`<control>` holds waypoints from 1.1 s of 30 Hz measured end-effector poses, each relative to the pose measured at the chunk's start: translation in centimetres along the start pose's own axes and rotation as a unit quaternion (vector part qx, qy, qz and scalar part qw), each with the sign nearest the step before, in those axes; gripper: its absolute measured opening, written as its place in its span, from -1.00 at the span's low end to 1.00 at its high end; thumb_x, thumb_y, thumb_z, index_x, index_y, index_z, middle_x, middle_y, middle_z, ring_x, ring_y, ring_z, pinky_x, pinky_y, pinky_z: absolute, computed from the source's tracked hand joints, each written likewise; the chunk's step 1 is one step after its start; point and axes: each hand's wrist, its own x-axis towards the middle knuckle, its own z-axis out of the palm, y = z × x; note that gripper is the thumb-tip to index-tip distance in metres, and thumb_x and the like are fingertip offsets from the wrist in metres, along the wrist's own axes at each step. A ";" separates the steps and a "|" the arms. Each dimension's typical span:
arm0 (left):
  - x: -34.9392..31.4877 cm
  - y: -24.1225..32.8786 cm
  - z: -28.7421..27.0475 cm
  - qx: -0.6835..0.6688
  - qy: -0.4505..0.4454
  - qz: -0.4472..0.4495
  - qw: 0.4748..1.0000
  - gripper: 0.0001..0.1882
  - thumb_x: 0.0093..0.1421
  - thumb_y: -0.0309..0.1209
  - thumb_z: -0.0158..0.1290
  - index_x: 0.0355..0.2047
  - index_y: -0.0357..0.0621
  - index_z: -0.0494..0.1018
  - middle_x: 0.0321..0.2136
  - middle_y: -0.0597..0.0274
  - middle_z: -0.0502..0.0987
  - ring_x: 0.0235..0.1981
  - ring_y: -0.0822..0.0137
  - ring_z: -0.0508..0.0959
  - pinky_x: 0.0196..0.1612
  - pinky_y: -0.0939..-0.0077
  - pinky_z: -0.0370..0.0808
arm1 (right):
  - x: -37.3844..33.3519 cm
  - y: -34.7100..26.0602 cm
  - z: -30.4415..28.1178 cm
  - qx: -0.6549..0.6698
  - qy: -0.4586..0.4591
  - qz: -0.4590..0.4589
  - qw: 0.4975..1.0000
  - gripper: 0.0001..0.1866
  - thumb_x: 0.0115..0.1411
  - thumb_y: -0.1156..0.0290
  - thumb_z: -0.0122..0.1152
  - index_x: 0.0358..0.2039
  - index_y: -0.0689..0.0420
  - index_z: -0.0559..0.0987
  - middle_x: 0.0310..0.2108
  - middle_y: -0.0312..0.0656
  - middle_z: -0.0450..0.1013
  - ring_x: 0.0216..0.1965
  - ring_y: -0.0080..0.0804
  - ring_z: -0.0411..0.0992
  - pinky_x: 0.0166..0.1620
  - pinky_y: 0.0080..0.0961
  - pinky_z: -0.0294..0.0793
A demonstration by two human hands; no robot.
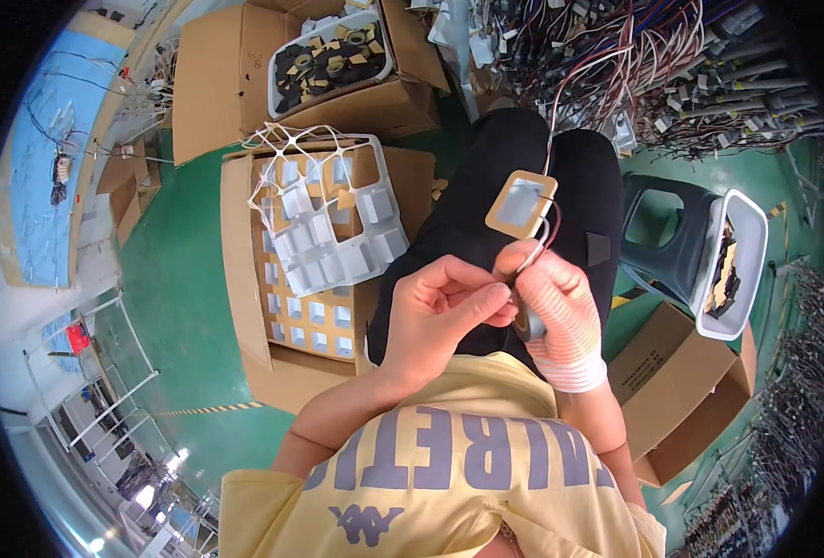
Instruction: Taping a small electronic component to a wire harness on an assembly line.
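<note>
Above my lap, my two hands meet with their fingertips close together. My right hand [561,307], in a pale striped covering, is closed around white and dark wires [549,232]. A grey rounded thing, perhaps a tape roll [528,323], shows under its fingers. My left hand [449,312] is closed in a pinch beside it; whatever lies between its fingertips is too small to make out. Just beyond the hands, a rectangular part with a tan frame and a pale middle [522,202] rests over my thighs, next to the wires, which run on toward the far bundle.
Left of me stands a carton [244,270] with a white moulded tray [337,246] on top. Behind it, another carton [209,84] holds a bin [275,88] of black and tan pieces. Wire bundles [644,56] hang far right; a stool [663,223] carries a white bin [754,228] near an open carton [682,391].
</note>
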 end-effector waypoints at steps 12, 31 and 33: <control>-0.3 1.3 0.2 0.145 0.025 0.021 0.989 -0.91 0.12 -0.62 0.13 -0.38 -0.37 0.44 -0.40 0.09 0.57 -0.37 0.43 0.60 -0.23 0.58 0.58 | 0.9 -1.8 -2.0 -0.104 -0.005 0.000 0.995 -0.83 0.16 0.40 0.17 -0.34 0.26 0.53 -0.40 -0.24 0.48 -0.39 -0.57 0.44 -0.25 -0.60 0.42; 2.0 -0.6 1.8 -0.221 -0.154 -0.031 0.963 -0.36 0.31 -0.09 -0.44 0.34 -0.08 -0.11 0.33 0.23 -0.01 0.34 0.34 -0.03 0.30 0.47 -0.23 | 0.5 -1.8 -0.1 -0.211 0.045 -0.029 0.976 -0.90 0.15 0.54 0.18 -0.35 0.29 0.58 -0.39 -0.20 0.53 -0.36 -0.60 0.42 -0.25 -0.62 0.42; 2.1 -0.7 1.9 -0.211 -0.174 -0.012 0.962 -0.39 0.28 -0.29 -0.35 0.34 -0.10 -0.11 0.33 0.22 -0.01 0.34 0.33 -0.04 0.31 0.46 -0.21 | 0.5 -2.0 0.1 -0.193 0.037 -0.038 0.980 -0.90 0.15 0.54 0.18 -0.34 0.30 0.58 -0.40 -0.22 0.52 -0.36 -0.63 0.41 -0.27 -0.65 0.40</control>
